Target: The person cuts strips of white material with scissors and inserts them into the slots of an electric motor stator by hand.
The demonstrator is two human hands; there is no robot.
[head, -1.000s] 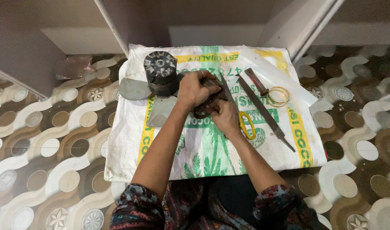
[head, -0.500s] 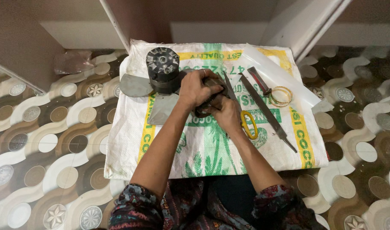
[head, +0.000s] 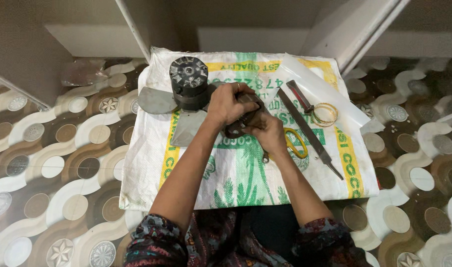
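Observation:
A dark fan motor (head: 189, 81) with grey metal blades (head: 158, 100) stands on a white woven sack (head: 236, 173) spread over the floor. Just right of the motor, my left hand (head: 229, 105) is closed over a dark, rusty metal tool (head: 240, 127). Below and to the right of it, my right hand (head: 269, 133) grips the same tool. The two hands touch, and most of the tool is hidden under them.
To the right on the sack lie a long flat metal file (head: 308, 132), a red-handled tool (head: 299, 96), a ring of tape (head: 325, 113) and yellow-handled scissors (head: 296, 144). Patterned brown and white floor (head: 53, 163) surrounds the sack. A white wall ledge (head: 102, 42) runs behind.
Both hands stay together on the tool beside the motor. Their grip has shifted only slightly.

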